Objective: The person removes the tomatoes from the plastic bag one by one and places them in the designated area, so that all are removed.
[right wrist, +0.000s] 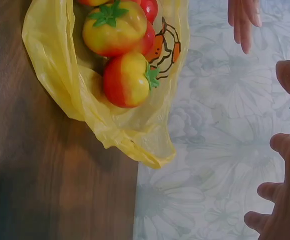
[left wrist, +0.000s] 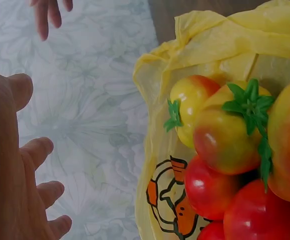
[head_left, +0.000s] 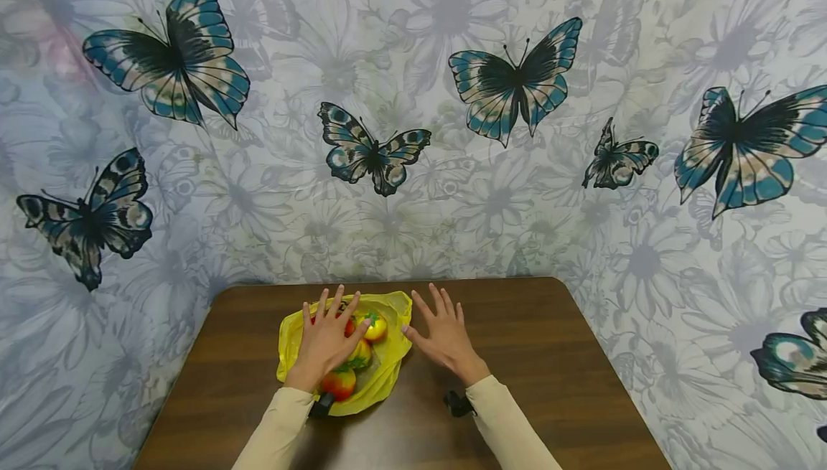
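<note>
Left hand point(head_left: 328, 341) and right hand point(head_left: 446, 334): fingers spread, near straight, holding nothing; left was above the yellow plastic bag point(head_left: 388, 377), right was off its right side, thumb tip overlapping the rim in head view; black fittings point(head_left: 459, 403) sat at both wrists, cream sleeves point(head_left: 510, 420) behind.

Bag lay spread left of table centre, mouth up, orange-and-black print point(left wrist: 184, 210) inside; outline roughly rounded, couldn't call a long axis; yellow-red tomatoes point(head_left: 372, 326) inside made a slanted row, near-left to far-right; far-right one's green calyx pointed at the wall, next one's faced up; glossy red tomatoes point(left wrist: 209, 190) sat against them, on the left.

Surface was a dark wood-grain table point(head_left: 536, 362), rounded far corners; bag's far rim was near the table's far edge; widest stretch of tabletop ran right of the right hand, narrower strip left of the bag; wall covering point(head_left: 413, 233) rose around it, grey florals plus teal-and-black butterflies point(head_left: 517, 90).
</note>
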`<action>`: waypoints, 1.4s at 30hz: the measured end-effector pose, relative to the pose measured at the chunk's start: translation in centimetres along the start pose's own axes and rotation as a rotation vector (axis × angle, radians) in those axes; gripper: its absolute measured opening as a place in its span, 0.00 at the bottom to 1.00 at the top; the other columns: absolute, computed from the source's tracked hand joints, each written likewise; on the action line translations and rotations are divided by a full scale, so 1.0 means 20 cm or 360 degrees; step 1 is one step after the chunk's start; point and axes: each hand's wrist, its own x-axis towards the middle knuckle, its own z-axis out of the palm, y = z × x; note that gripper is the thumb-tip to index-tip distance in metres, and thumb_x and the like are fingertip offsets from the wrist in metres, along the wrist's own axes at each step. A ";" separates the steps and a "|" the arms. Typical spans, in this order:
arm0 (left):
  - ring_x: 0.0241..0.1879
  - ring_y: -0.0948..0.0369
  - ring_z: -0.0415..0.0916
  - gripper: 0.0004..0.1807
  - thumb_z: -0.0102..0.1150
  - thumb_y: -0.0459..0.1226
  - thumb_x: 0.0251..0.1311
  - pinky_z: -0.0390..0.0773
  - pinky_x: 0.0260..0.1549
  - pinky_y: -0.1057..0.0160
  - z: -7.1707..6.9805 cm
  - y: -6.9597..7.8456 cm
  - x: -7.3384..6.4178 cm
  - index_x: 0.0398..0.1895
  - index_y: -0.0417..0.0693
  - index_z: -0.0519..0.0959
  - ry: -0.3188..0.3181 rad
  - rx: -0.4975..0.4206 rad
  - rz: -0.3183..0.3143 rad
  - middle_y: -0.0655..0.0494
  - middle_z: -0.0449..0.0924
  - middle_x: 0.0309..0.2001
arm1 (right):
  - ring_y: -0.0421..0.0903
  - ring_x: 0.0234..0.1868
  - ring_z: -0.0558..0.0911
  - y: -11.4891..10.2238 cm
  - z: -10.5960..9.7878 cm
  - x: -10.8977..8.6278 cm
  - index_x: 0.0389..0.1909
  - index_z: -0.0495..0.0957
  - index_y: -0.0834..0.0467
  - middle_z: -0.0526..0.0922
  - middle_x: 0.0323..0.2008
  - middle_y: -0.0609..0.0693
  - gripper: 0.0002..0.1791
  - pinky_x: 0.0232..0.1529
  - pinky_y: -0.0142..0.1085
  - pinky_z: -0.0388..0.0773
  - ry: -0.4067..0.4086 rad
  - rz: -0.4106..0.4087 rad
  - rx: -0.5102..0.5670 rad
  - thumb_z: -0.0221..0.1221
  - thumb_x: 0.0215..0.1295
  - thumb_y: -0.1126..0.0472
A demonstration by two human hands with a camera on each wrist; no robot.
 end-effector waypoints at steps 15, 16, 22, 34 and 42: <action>0.77 0.39 0.40 0.38 0.45 0.63 0.66 0.38 0.69 0.27 0.00 -0.08 -0.09 0.76 0.61 0.60 0.0074 -0.0029 -0.0057 0.45 0.44 0.79 | 0.64 0.76 0.56 -0.05 0.08 -0.03 0.76 0.58 0.46 0.55 0.76 0.59 0.41 0.68 0.67 0.56 0.0031 -0.0062 0.0124 0.50 0.66 0.33; 0.77 0.39 0.40 0.38 0.45 0.63 0.66 0.38 0.68 0.27 0.01 -0.08 -0.10 0.76 0.61 0.60 0.0079 -0.0026 -0.0061 0.45 0.44 0.79 | 0.64 0.76 0.56 -0.06 0.09 -0.03 0.76 0.58 0.47 0.55 0.76 0.59 0.41 0.68 0.67 0.57 0.0023 -0.0062 0.0133 0.49 0.66 0.33; 0.76 0.37 0.44 0.37 0.46 0.62 0.66 0.46 0.68 0.28 0.01 -0.13 -0.14 0.75 0.59 0.61 0.0154 -0.0019 -0.0081 0.43 0.44 0.79 | 0.64 0.74 0.59 -0.07 0.14 -0.02 0.76 0.55 0.47 0.54 0.76 0.58 0.42 0.67 0.63 0.64 -0.0040 -0.0034 0.0205 0.48 0.66 0.32; 0.74 0.37 0.47 0.35 0.56 0.55 0.62 0.50 0.66 0.29 0.01 -0.19 -0.22 0.70 0.51 0.68 0.0370 -0.0076 -0.0136 0.38 0.49 0.76 | 0.62 0.71 0.64 -0.11 0.22 -0.04 0.75 0.58 0.46 0.59 0.74 0.58 0.41 0.63 0.62 0.69 -0.0084 -0.0017 0.0457 0.52 0.65 0.34; 0.74 0.36 0.44 0.33 0.60 0.52 0.60 0.51 0.66 0.29 0.04 -0.26 -0.27 0.67 0.51 0.72 0.0499 -0.0296 -0.0204 0.39 0.46 0.77 | 0.59 0.68 0.70 -0.14 0.26 -0.05 0.73 0.61 0.49 0.64 0.70 0.55 0.40 0.65 0.58 0.69 -0.0109 -0.0010 0.0566 0.54 0.64 0.36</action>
